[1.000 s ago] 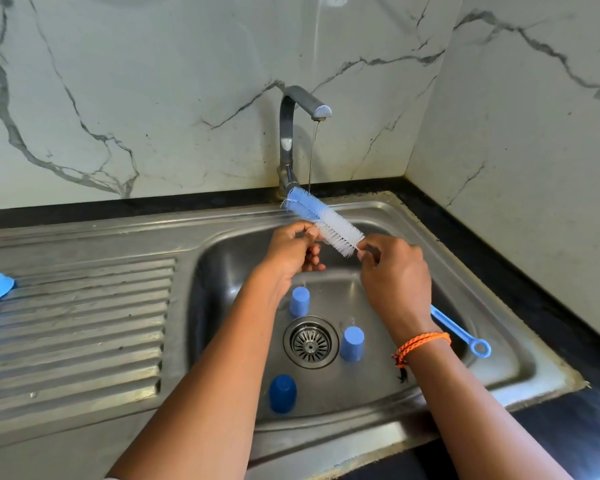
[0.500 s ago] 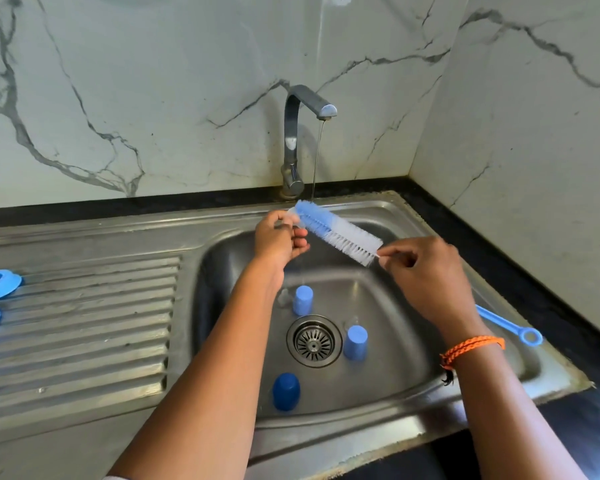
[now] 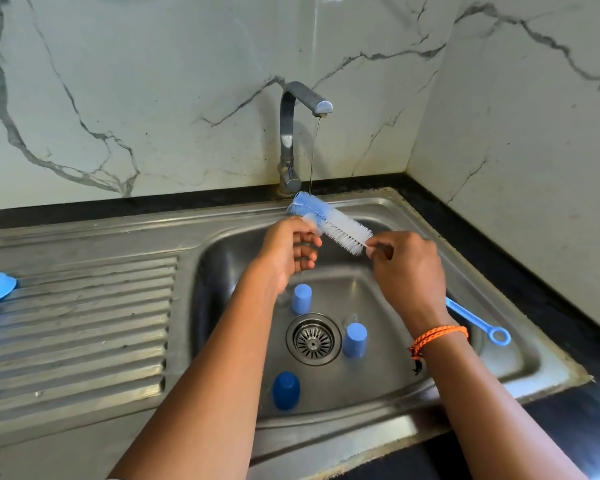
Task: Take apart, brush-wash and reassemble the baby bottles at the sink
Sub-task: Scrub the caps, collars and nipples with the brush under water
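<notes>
Bottle brush (image 3: 333, 227) raised back under tap (image 3: 305, 98) stream since a second ago. Right hand (image 3: 407, 271) pinching brush neck; left hand (image 3: 286, 252) pinching clear teat (image 3: 311, 221) against bristles. Scrubbing ongoing; blue caps (image 3: 301, 298) remain in sink (image 3: 465, 362).

A white marble wall with grey veins (image 3: 153, 98) meets a second such wall at the right corner. A black stone countertop (image 3: 520, 258) runs along their foot. An orange braided wristband (image 3: 437, 336) circles a wrist, its dark knotted end hanging down below it.
</notes>
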Tool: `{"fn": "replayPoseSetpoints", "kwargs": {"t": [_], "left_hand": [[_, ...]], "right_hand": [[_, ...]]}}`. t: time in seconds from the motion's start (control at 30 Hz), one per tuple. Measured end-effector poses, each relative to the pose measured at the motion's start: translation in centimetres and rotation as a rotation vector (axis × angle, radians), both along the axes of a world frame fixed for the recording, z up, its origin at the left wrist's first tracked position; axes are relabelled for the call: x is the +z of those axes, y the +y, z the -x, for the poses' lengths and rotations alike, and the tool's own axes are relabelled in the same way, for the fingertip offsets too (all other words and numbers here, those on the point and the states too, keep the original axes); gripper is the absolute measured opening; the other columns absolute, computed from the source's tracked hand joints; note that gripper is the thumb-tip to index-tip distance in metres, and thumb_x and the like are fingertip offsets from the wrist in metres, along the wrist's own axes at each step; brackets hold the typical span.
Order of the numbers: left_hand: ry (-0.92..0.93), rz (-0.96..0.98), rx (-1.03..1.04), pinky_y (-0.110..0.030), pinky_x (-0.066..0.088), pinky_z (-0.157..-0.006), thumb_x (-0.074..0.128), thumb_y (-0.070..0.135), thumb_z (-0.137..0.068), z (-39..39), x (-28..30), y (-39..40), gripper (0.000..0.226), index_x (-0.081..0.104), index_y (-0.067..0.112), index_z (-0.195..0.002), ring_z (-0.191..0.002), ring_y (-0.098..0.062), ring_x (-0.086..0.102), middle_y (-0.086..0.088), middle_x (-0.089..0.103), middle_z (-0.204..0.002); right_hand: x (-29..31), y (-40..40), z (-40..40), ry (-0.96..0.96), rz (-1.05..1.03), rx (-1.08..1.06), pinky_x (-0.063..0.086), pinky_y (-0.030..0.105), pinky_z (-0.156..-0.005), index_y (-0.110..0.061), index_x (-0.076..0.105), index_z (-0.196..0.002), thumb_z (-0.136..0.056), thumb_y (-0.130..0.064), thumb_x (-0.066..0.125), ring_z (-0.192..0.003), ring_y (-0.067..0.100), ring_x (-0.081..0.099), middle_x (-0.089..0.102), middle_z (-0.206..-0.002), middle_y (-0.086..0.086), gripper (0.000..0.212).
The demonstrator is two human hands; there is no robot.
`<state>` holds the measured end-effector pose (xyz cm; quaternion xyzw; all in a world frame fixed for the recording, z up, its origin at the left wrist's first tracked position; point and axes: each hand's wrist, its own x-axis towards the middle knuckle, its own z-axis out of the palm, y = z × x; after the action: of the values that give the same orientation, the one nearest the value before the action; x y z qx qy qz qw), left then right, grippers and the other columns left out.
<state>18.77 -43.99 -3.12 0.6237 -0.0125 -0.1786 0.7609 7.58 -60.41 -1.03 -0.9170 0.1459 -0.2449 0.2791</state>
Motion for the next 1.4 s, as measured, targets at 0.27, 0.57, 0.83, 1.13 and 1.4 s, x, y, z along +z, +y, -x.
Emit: {"fn": "replayPoseSetpoints", "kwargs": {"t": [0.27, 0.57, 0.83, 1.13, 1.4], "left_hand": [[-0.04, -0.052, 0.173, -0.024, 0.045, -0.043, 0.057, 0.025, -0.107, -0.7, -0.6, 0.4, 0.016, 0.065, 0.021, -0.095, -0.047, -0.018, 0.057, -0.004, 0.066, -0.074], [-0.082, -0.039, 0.059, -0.019, 0.015, -0.041, 0.05, 0.023, -0.11, -0.4, -0.8, -0.4, 0.022, 0.067, 0.014, -0.1, -0.04, -0.01, 0.024, 0.002, 0.037, -0.057], [-0.044, 0.05, -0.204, -0.021, 0.036, -0.043, 0.046, 0.021, -0.111, 0.2, -0.2, 0.1, 0.023, 0.063, 0.015, -0.096, -0.052, -0.014, 0.051, 0.0, 0.053, -0.068], [0.002, 0.087, 0.08, -0.027, 0.044, -0.049, 0.058, 0.028, -0.107, -0.8, -0.4, 0.9, 0.016, 0.059, 0.017, -0.095, -0.055, -0.017, 0.052, -0.004, 0.057, -0.072], [-0.073, -0.046, 0.121, -0.027, 0.027, -0.054, 0.049, 0.015, -0.11, -0.4, -0.7, -0.4, 0.035, 0.06, 0.022, -0.078, -0.057, -0.012, 0.04, -0.006, 0.057, -0.085]], "right_hand": [[1.1, -1.6, 1.9, 0.01, 0.015, -0.011, 0.057, 0.041, -0.081, -0.034, 0.082, -0.102, -0.093, -0.023, 0.07, -0.094, 0.031, 0.069, 0.079, -0.097, -0.004, 0.018], [0.0, 0.5, 0.7, -0.042, 0.039, -0.004, 0.058, 0.044, -0.076, -0.031, 0.081, -0.105, -0.094, -0.018, 0.065, -0.086, 0.037, 0.067, 0.078, -0.095, 0.003, 0.023], [-0.4, 0.9, -0.2, -0.105, 0.021, -0.032, 0.059, 0.048, -0.07, -0.02, 0.079, -0.095, -0.095, -0.015, 0.065, -0.076, 0.035, 0.065, 0.075, -0.084, 0.008, 0.015], [0.9, -1.9, 1.8, -0.001, -0.038, 0.043, 0.057, 0.037, -0.078, -0.029, 0.083, -0.096, -0.092, -0.017, 0.073, -0.087, 0.022, 0.07, 0.077, -0.089, -0.009, 0.016], [0.2, 0.3, 1.1, 0.009, -0.004, 0.038, 0.058, 0.044, -0.078, -0.029, 0.082, -0.101, -0.095, -0.02, 0.068, -0.087, 0.033, 0.068, 0.078, -0.094, 0.001, 0.018]]}}
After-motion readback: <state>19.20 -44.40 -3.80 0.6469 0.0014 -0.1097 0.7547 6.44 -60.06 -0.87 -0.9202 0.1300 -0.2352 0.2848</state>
